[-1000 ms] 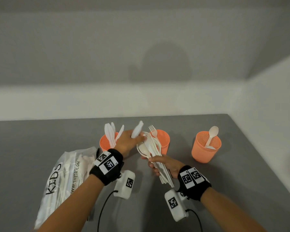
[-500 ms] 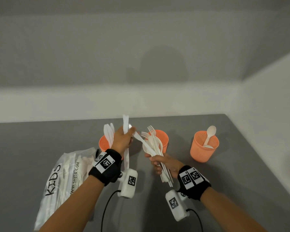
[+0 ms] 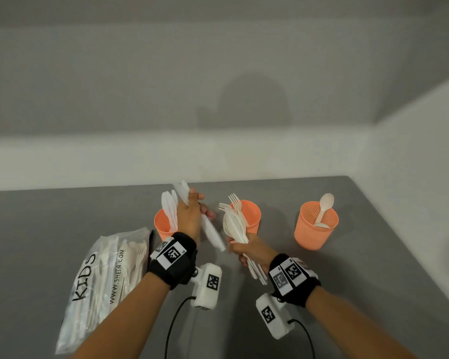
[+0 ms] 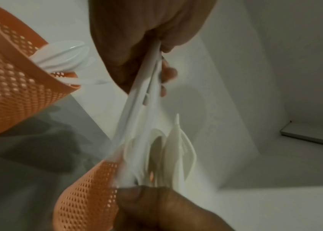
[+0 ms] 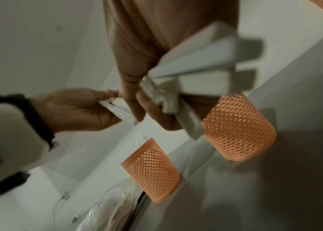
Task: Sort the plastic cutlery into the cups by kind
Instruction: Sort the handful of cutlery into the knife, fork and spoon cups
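Three orange mesh cups stand in a row on the grey table. The left cup [image 3: 162, 225] holds knives, the middle cup [image 3: 253, 218] holds forks, and the right cup [image 3: 315, 230] holds a spoon [image 3: 324, 209]. My left hand [image 3: 193, 208] grips a white plastic knife [image 3: 210, 231] just right of the left cup. The knife is slanted, blade up and to the left, and blurred. My right hand [image 3: 241, 251] grips a bundle of mixed spoons and forks [image 3: 233, 225] in front of the middle cup. The left wrist view has the knife [image 4: 137, 109] above the bundle [image 4: 176, 148].
A clear plastic bag [image 3: 106, 270] printed "KIDS", with more cutlery inside, lies at the left front. White walls close the table at the back and on the right. Cables run from both wrist cameras toward the near edge.
My left hand drew the knife out of the bundle and swung it from upright to slanted beside the left cup. The right hand and its bundle stayed nearly still.
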A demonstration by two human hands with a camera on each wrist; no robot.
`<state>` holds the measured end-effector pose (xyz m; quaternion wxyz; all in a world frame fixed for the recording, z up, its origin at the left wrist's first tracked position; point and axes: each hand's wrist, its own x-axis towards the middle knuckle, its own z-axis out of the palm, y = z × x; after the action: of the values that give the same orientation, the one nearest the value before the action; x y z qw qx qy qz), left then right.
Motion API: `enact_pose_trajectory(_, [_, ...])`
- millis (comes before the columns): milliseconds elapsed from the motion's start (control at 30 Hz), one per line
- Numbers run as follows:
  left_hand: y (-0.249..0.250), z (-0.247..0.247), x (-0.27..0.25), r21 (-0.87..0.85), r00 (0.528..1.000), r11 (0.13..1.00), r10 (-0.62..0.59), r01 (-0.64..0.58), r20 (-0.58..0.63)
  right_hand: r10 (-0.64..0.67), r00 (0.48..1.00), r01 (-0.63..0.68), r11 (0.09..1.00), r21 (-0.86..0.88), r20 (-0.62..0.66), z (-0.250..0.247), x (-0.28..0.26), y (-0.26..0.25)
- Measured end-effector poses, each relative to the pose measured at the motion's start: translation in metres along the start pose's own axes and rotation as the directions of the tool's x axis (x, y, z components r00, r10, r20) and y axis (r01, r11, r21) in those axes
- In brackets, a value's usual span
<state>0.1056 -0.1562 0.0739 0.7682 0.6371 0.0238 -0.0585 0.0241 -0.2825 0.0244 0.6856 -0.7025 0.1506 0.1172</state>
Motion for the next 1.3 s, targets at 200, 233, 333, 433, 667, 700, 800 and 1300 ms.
enact_pose_trajectory(200, [-0.001,0.008,-0.002,0.334,0.996,0.943,-0.022,-0.009,0.087,-0.037,0.997,0.033,0.997,-0.064,-0.067,0.004,0.003,-0.001])
enact_pose_trajectory(233, [-0.002,0.009,-0.004,0.379,0.992,0.926,-0.044,-0.004,0.119,-0.039,0.997,0.034,0.997,-0.064,-0.073,0.004,0.003,-0.001])
enact_pose_trajectory(333, [-0.011,0.012,-0.009,0.437,0.981,0.899,-0.054,-0.034,0.189,-0.042,0.997,0.037,0.997,-0.064,-0.065,0.006,0.004,-0.003])
enact_pose_trajectory(433, [-0.014,0.012,-0.008,0.456,0.988,0.889,-0.022,-0.049,0.151,-0.033,0.998,0.031,0.998,-0.045,-0.05,0.005,0.003,-0.002])
enact_pose_trajectory(667, [-0.005,0.007,-0.006,0.267,0.998,0.963,0.02,-0.035,0.058,-0.019,0.999,0.018,0.999,-0.045,-0.03,0.004,0.0,-0.001])
enact_pose_trajectory(700, [-0.005,0.006,-0.009,0.264,0.996,0.964,0.007,-0.03,0.088,-0.024,0.999,0.023,0.999,-0.048,-0.031,0.005,-0.001,-0.002])
enact_pose_trajectory(800, [-0.009,0.006,-0.017,0.273,0.986,0.962,-0.026,-0.02,0.164,-0.031,0.999,0.03,0.997,-0.066,-0.022,0.009,0.0,-0.005])
enact_pose_trajectory(1300, [0.033,-0.028,0.048,-0.1,0.95,0.99,0.066,-0.101,-0.304,0.052,0.999,-0.052,0.999,0.004,-0.005,0.008,0.005,-0.006])
